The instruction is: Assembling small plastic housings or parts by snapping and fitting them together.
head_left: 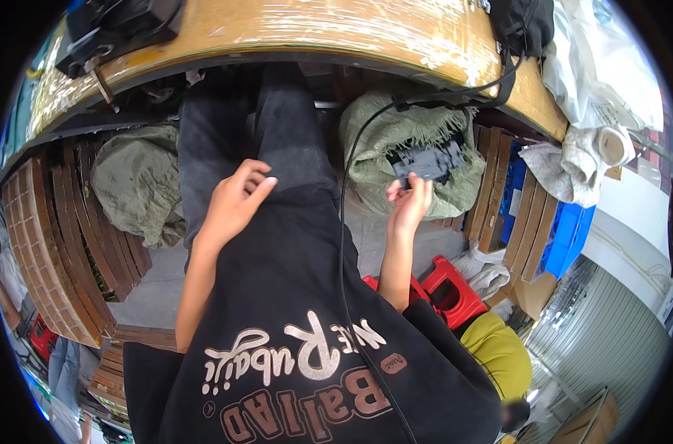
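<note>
My left hand hovers over my lap, fingers loosely curled and thumb apart, with nothing seen in it. On the right, my right hand is at the mouth of a pale green woven sack. Its thumb and fingers close on a dark grey plastic part, partly covered by the fingertips. Several similar grey plastic parts lie behind it inside the frayed opening; their exact shape is hard to make out.
A wooden table spans the far side, with a black device at left. A black cable hangs down across me. Another sack and stacked brown boards stand left; blue crates and a red stool are right.
</note>
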`<action>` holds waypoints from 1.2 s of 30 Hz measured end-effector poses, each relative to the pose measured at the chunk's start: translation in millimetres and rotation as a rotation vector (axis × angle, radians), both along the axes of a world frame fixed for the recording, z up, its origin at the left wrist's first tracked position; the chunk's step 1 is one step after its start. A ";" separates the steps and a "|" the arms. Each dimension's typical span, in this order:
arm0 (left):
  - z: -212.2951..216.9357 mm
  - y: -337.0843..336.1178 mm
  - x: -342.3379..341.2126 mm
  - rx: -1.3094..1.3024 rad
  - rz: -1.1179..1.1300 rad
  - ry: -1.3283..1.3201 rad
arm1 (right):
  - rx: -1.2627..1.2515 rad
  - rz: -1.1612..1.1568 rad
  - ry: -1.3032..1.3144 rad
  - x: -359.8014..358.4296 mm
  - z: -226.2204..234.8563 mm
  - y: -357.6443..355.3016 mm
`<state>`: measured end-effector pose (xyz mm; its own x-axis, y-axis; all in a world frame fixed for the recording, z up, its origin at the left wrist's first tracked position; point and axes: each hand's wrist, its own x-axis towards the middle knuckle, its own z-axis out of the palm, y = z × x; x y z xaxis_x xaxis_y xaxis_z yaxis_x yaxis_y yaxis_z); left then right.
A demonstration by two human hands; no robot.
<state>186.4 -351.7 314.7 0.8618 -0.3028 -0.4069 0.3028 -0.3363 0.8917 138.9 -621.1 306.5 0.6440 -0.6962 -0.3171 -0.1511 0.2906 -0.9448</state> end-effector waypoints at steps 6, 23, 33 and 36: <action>-18.5 30.7 0.1 0.084 0.027 -0.059 | -0.191 0.020 0.404 -3.2 -30.6 -67.3; -338.3 250.2 -210.7 0.142 0.844 0.755 | -0.510 0.294 0.350 47.2 -6.1 -17.6; -401.0 293.7 -96.8 0.962 0.329 0.570 | -1.247 0.146 -0.051 70.1 104.3 27.1; -420.1 299.8 -75.9 1.110 0.248 0.604 | -1.442 0.354 -0.061 91.5 116.3 30.5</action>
<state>110.5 -51.9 -105.3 0.4382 0.5877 -0.6801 0.7189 -0.6833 -0.1273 230.5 -590.6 422.7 0.8297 -0.1870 0.5259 0.0371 -0.9216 -0.3863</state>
